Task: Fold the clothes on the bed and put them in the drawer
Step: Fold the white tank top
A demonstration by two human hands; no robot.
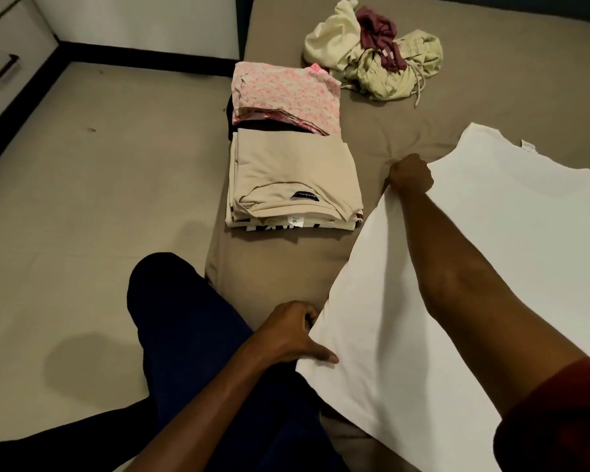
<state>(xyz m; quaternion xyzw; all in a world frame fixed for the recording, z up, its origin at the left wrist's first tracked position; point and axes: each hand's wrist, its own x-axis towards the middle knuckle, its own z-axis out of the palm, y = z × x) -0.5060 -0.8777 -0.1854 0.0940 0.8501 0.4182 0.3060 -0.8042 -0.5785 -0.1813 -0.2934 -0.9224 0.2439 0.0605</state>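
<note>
From the head camera, a white shirt [484,240] lay spread flat over the right side of the bed [423,114], its lower corner hanging off the near edge. The right hand [411,173] was closed in a fist on the shirt's left edge near the armhole, while the left hand [292,332] pinched the same edge lower down, thumb stretched out over the cloth. Just beside the shirt to the left sat a beige folded stack [293,180] (a black label showed at its collar), and touching it on the far side a pink floral folded stack [286,97]. Further back, well apart from the hands, lay a crumpled heap of cream and maroon clothes [375,52]. On the tan floor [82,199] stood a white drawer unit [11,46] with a dark handle [4,68], and a dark-trousered knee [171,294] pressed against the mattress.
</note>
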